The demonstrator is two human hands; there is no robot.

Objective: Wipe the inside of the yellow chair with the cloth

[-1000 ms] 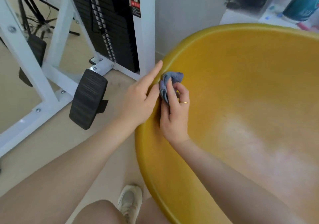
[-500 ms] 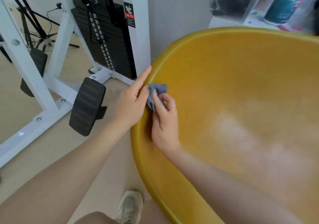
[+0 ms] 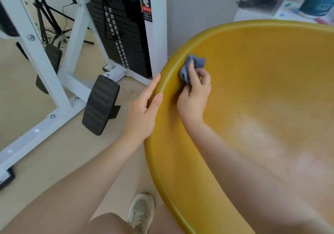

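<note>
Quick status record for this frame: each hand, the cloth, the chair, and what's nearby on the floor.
left hand: open, fingers resting on the chair's rim
right hand: grips the cloth, pressing it to the inner wall
cloth: blue, bunched, just inside the rim
yellow chair: pale worn patch at the seat
nearby: weight machine, black footplate

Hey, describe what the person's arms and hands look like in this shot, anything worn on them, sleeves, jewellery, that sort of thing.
Both forearms are bare all the way to the frame edge, with no sleeves, gloves or watch in view. The right hand wears a thin gold-coloured ring on one finger. The left hand shows no ring or other jewellery. Fingernails on both look short and unpainted.
</note>
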